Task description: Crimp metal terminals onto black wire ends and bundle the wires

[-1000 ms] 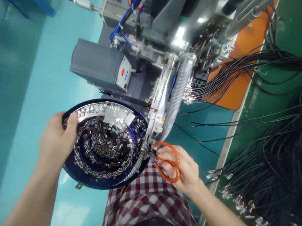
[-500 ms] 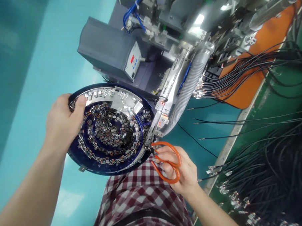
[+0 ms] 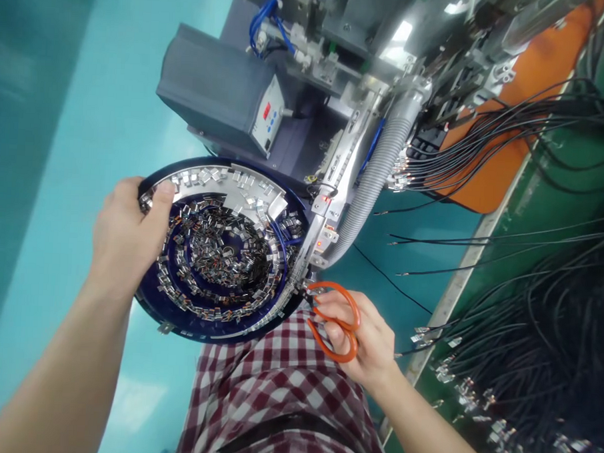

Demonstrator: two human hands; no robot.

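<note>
A round dark blue bowl (image 3: 149,293) holds many small shiny metal parts (image 3: 221,250) along its spiral ledges and in its middle. My left hand (image 3: 131,232) grips the bowl's left rim, thumb over the inner edge and fingers outside. In my right hand (image 3: 360,332) are orange-handled scissors (image 3: 351,299), with fingers through the handle loops. Their dark tip end lies at the bowl's right edge, by the lower end of a metal feed track (image 3: 345,151). The scissors' blades are mostly hidden.
A grey controller box (image 3: 213,82) with a red display stands behind the bowl. A grey corrugated hose (image 3: 378,183) runs beside the track. Black cables with metal ends (image 3: 542,330) cover the green table at right. An orange board (image 3: 527,109) lies under more cables.
The bowl and machine appear slightly higher in the view. Both hands keep their holds, and the scissors remain at the bowl's right edge.
</note>
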